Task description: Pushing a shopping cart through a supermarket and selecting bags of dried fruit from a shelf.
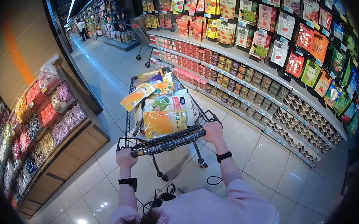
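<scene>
Both of my hands grip the handle bar (171,142) of a black wire shopping cart (128,116). My left hand (126,159) is closed around the bar's left end, and my right hand (213,131) around its right end. Packaged goods fill the cart. Nearest the handle lies an orange-yellow dried-fruit pouch (163,123), with a white pouch with a green and pink print (172,103) behind it. Another orange pouch (137,96) leans over the cart's left side. Farther forward lie more packets (163,86), partly covering one another. Each of my wrists wears a black band.
At left stands a wooden bulk bin counter (67,155) of wrapped candies (67,124). A curved shelf unit (247,82) with jars and hanging snack pouches runs along the right. Another cart (141,34) stands ahead beside the shelf. A person (81,30) is far down the tiled aisle (89,62).
</scene>
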